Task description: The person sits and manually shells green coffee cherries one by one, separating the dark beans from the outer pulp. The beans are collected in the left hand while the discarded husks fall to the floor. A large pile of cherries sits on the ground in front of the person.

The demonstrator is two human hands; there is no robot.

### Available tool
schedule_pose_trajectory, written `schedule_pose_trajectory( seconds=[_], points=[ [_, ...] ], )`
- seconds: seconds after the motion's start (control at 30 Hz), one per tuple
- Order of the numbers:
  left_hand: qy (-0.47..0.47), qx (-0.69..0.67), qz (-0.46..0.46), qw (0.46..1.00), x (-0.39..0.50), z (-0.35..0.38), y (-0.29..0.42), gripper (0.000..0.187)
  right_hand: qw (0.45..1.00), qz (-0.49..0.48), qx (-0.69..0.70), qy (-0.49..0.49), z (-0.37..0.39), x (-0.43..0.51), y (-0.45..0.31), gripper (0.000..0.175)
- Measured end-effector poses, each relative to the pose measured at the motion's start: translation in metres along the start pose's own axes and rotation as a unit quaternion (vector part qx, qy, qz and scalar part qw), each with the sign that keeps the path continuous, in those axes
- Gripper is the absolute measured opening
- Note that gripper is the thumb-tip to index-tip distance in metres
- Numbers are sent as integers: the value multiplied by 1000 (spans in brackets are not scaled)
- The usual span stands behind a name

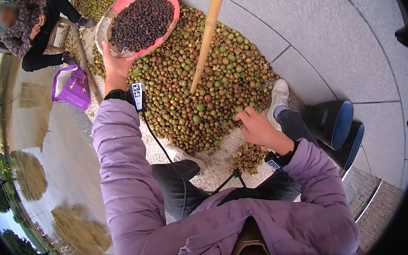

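Note:
My left hand (117, 68) reaches to the near rim of a round basket with a pink edge (175, 3). Its thumb is raised against the rim, and some fingers are hidden, so I cannot tell whether it grips. Dark round nuts or seeds (142, 22) fill much of the basket. Below the basket spreads a large heap of green and brown round fruits (175, 104), some split. My right hand (262, 129) is bent, fingers curled, over the near right edge of this heap. Whether something small sits in its fingers cannot be seen. Empty husks (250, 158) lie just below it.
A bamboo pole (210, 26) slants down onto the heap. Black rubber boots (326, 122) lie at the right on grey paving (311, 15). A purple bag (75, 88) stands at the left, near a seated person (28, 32). A small tripod (237, 174) is between my legs.

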State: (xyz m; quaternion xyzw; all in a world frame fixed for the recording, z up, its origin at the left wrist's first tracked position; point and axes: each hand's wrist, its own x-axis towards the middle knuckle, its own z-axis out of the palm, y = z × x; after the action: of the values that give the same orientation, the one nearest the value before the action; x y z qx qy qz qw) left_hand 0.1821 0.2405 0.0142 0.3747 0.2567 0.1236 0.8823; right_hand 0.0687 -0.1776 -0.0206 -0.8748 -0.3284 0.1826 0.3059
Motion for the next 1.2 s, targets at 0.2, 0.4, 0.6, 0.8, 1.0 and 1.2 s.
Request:
schedule_pose_trajectory(
  seconds=[0.2, 0.4, 0.6, 0.8, 1.0, 1.2],
  points=[
    [-54, 225, -120, 965, -93, 7, -61, 42, 990, -36, 134, 26, 9, 6, -6, 32],
    [-181, 267, -420, 848, -234, 32, -158, 45, 881, 120, 457, -4, 6, 6, -28, 30],
    [-196, 133, -433, 869, -242, 28, -170, 47, 926, 59, 370, 50, 11, 3, -39, 26],
    [-225, 113, -431, 866, -239, 34, -168, 44, 936, -15, 334, 106, 13, 7, -35, 32],
    [-235, 140, -414, 868, -240, 35, -178, 50, 934, 6, 339, 111, 18, -2, -26, 26],
    [-236, 291, -372, 849, -247, 33, -181, 56, 959, -46, 279, 28, 18, -16, -27, 20]
  ],
)
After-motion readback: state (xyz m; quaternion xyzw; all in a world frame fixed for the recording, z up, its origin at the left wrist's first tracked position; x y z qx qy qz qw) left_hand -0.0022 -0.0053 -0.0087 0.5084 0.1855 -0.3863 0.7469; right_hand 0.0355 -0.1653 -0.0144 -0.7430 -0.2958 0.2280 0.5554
